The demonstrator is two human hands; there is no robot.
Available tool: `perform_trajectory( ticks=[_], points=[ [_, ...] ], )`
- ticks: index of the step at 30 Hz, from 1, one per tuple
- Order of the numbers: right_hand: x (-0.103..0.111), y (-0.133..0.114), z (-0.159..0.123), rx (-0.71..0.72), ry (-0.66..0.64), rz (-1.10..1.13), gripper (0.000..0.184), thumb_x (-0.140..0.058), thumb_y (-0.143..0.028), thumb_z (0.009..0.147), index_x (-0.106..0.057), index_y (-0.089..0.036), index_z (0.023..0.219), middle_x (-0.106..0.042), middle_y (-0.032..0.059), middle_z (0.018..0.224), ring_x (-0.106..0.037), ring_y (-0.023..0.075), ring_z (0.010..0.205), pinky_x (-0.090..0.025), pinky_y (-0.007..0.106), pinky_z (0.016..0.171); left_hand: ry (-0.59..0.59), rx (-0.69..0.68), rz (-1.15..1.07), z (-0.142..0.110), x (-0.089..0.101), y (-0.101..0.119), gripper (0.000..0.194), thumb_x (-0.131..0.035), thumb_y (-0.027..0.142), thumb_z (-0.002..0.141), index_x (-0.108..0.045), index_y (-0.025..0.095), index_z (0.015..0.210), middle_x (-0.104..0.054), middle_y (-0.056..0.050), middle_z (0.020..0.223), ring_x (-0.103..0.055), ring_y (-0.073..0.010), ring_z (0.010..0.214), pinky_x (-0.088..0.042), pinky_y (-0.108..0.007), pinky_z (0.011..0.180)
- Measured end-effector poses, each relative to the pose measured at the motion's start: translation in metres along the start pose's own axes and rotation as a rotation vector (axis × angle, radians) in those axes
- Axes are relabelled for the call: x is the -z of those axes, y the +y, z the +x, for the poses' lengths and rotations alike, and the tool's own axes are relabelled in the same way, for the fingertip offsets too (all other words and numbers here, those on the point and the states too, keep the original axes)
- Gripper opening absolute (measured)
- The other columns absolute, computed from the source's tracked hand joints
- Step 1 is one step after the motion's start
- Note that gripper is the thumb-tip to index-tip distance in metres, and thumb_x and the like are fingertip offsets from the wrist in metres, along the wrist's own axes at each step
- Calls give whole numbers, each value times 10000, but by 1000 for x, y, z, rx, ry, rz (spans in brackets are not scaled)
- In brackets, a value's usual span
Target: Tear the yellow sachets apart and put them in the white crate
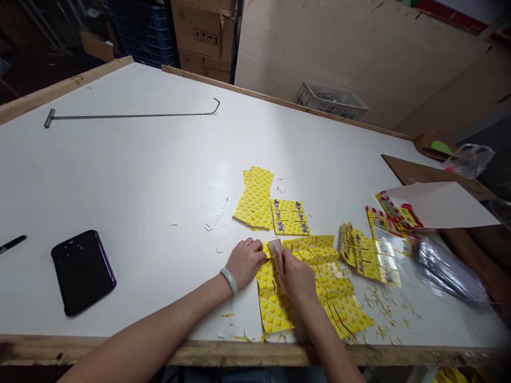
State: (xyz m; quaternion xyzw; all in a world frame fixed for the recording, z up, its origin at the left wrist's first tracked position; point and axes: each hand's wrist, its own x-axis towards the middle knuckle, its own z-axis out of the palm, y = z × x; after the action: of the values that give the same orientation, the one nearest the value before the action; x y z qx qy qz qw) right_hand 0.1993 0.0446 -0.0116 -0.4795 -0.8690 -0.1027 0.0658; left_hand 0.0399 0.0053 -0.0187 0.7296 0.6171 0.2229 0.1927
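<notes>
The 2 hands meet at the far end of a yellow sheet (pixel 275 311). The left hand (pixel 245 260) is bent at the knuckles, its fingertips on the sheet's far left corner; whether they pinch it or only press on it, I cannot tell. The right hand (pixel 299 276) is closed around a thin pale strip (pixel 274 247), which lies over the sheet, its far end showing just past the fingers and between the 2 hands.

The sheet extends from the fingertips back toward the person, its long axis running roughly away from the body, with a slight slant. Most of it lies nearer the body than the fingertips, between the 2 forearms. The strip runs much the same way as the sheet. The right hand is the nearer to the strip; both reach the sheet, the left at its corner and the right over its right part.

Just right of the right hand, slit and creased yellow sheets (pixel 347 298) spread out, with a folded bunch (pixel 375 255) beyond them and yellow scraps (pixel 383 314) to the right. Just past the hands lie a small printed sheet (pixel 289 217) and a yellow stack (pixel 257 197). Well left of the left hand is a dark phone (pixel 83 271); far beyond, a hooked rod (pixel 131 116).
</notes>
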Motion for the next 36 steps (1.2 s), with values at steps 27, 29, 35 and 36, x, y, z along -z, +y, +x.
perform_trajectory(
  ticks=[27, 29, 35, 36],
  points=[
    [20, -11, 22, 67, -477, 84, 214, -300, -299, 960, -467, -192, 880, -628, 32, 672, -578, 166, 572, -154, 241, 475, -166, -18, 153, -27, 9, 32, 447, -632, 487, 703, -570, 118, 948, -551, -96, 1023, -506, -263, 993, -479, -399, 813],
    [21, -10, 27, 79, -514, 86, 211, -301, -298, 960, -467, -188, 890, -629, 42, 686, -576, 165, 579, -159, 241, 477, -184, -3, 146, -23, 3, 29, 227, -543, 359, 802, -596, 154, 883, -581, -57, 972, -543, -222, 945, -487, -349, 762],
    [24, -9, 32, 133, -573, 8, 161, -327, -284, 949, -452, -193, 902, -624, 40, 678, -583, 177, 576, -149, 251, 472, -217, 3, 104, -17, 5, 22, 249, -384, 230, 875, -617, 194, 796, -613, 4, 900, -586, -152, 809, -487, -303, 687],
    [24, -9, 31, 139, -570, -15, 143, -337, -272, 946, -449, -193, 905, -623, 38, 671, -588, 182, 577, -148, 253, 471, -217, -3, 101, -17, 4, 22, 258, -375, 227, 877, -618, 192, 799, -614, 4, 905, -585, -152, 811, -488, -306, 693]
  ],
)
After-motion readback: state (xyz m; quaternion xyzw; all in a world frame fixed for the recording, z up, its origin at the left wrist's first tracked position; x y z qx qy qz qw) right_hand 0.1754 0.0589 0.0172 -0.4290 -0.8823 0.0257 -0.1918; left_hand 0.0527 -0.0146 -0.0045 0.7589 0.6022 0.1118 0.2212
